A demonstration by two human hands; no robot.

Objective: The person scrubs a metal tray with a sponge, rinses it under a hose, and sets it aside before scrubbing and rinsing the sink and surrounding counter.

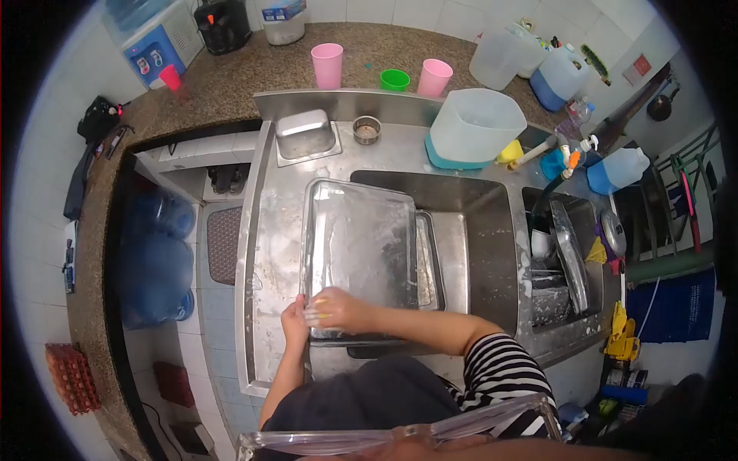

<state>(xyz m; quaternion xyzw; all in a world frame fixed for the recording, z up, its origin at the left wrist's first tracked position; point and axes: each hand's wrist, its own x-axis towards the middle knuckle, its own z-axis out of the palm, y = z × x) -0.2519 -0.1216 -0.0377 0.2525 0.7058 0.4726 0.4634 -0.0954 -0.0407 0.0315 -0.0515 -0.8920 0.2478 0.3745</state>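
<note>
A large metal tray [361,238] lies upside down, partly on the steel counter and partly over the left sink basin, wet and soapy on top. My left hand [294,321] is closed on its near left corner. Beside it, my right hand [338,310] presses on the tray with fingers wrapped round a yellow sponge [323,316], mostly hidden by fingers and foam. Another metal tray [427,261] shows under the first one, in the left basin.
A small metal pan [304,132], a round metal tin [367,130] and a large plastic container [475,131] stand behind the tray. The right basin [596,311] holds pans. Cups, including a pink cup [327,65], line the granite ledge. The tap [569,163] is at the right.
</note>
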